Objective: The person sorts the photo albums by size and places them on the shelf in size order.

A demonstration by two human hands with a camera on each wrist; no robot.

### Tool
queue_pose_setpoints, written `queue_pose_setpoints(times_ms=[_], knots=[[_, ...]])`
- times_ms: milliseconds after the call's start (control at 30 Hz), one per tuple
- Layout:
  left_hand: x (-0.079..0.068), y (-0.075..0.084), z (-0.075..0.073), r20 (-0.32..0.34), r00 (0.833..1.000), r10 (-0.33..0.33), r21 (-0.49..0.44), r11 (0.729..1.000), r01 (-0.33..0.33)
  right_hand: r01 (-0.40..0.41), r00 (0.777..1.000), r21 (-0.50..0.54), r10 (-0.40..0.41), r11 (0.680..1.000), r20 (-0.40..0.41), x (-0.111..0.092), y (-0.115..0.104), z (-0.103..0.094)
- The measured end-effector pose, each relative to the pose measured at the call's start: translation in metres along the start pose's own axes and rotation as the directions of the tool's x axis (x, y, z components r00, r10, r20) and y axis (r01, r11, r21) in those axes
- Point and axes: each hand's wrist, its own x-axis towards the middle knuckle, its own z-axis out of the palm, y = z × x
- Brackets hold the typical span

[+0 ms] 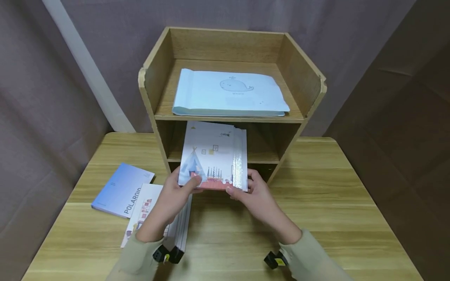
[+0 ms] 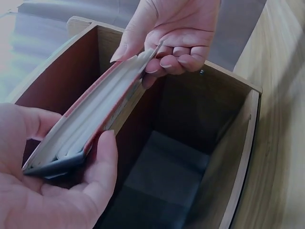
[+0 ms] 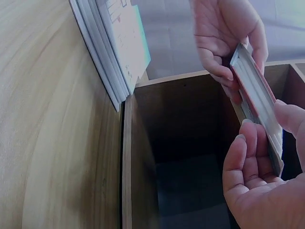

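Note:
Both hands hold a small white album (image 1: 214, 156) with a blue tent and a red strip printed on its cover. My left hand (image 1: 177, 193) pinches its lower left corner, thumb on the cover. At the lower right corner, my right hand (image 1: 256, 197) grips it with the thumb in front, beside a clear glossy strip. The album's far end overlaps the middle opening of a wooden shelf (image 1: 288, 136). Seen from the left wrist, the album's page edges (image 2: 95, 107) show between red-edged covers. In the right wrist view the right hand's fingers (image 3: 255, 157) lie beneath the album.
A pale blue album (image 1: 228, 93) with a whale drawing lies on the shelf's top tier. On the table (image 1: 316, 203), to the left, lie a blue Polaroid album (image 1: 121, 189) and a white album (image 1: 181, 226), partly hidden under the left forearm. Curtains (image 1: 218, 13) hang behind.

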Motion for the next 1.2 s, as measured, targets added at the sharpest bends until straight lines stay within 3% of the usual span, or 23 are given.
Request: queue_pose_setpoints(times_ms=[133,633,967,1200], knots=[[-0.003,0.002,-0.002,0.016,1.0,0.015,-0.029,0.999,-0.015,0.004,1.0,0.011,-0.003,1.0,-0.018,0.002,-0.001,0.003],[-0.002,0.01,-0.008,-0.069,0.997,0.015,-0.185,0.982,-0.028,-0.018,0.998,-0.061,0.014,0.998,-0.06,0.014,-0.017,0.018],[0.007,0.013,-0.012,-0.077,0.987,-0.138,-0.186,0.975,0.122,-0.03,0.996,-0.057,0.026,0.998,-0.082,0.025,-0.02,0.028],[0.012,0.01,-0.016,-0.07,0.984,-0.163,-0.196,0.97,0.147,0.0,0.991,0.034,0.005,0.999,-0.131,0.032,-0.016,0.039]])
